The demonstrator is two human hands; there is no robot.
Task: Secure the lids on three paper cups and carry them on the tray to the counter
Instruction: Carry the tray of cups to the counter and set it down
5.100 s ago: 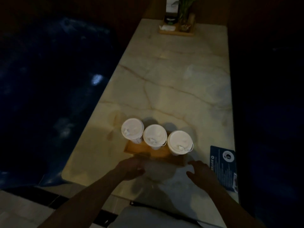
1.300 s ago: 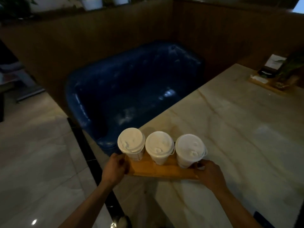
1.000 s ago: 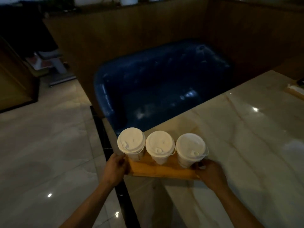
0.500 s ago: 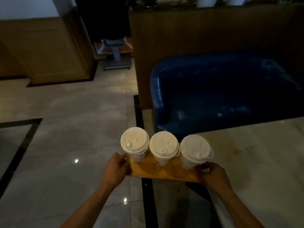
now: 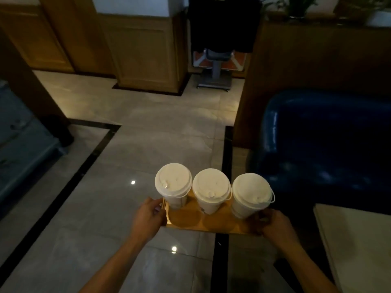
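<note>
Three white paper cups with white lids stand in a row on a small wooden tray (image 5: 190, 223): the left cup (image 5: 173, 182), the middle cup (image 5: 211, 188) and the right cup (image 5: 251, 192). The tray is held in the air above the tiled floor. My left hand (image 5: 148, 218) grips the tray's left end. My right hand (image 5: 273, 224) grips its right end, partly behind the right cup.
A blue sofa (image 5: 325, 144) is on the right, with the marble table's corner (image 5: 355, 240) at the lower right. Ahead lie pale floor tiles (image 5: 158, 127), wooden wall panels (image 5: 143, 45) and a chair on a metal base (image 5: 215, 68). A dark post (image 5: 31, 92) stands at left.
I have turned left away from the marble table with the tray in both hands. The sofa has slid to the right and open floor now lies ahead.
</note>
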